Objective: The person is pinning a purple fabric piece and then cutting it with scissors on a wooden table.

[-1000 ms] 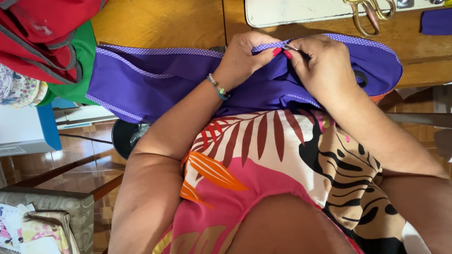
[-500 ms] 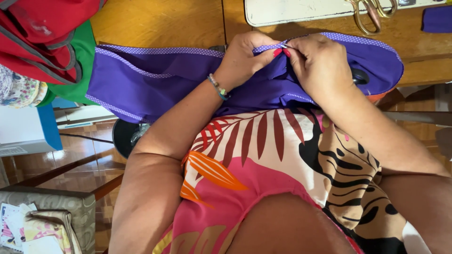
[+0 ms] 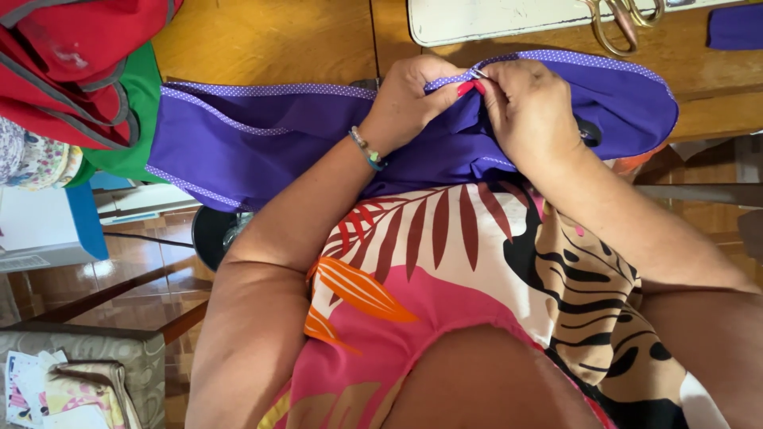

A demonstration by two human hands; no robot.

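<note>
Left hand (image 3: pixel 405 99) and right hand (image 3: pixel 528 111) both pinch the purple fabric (image 3: pixel 262 139) at its dotted trim (frame top centre), over the table (image 3: pixel 262 40).

Purple cloth (image 3: pixel 262 143); dotted, seemingly white, trim (image 3: pixel 270 90)
</note>
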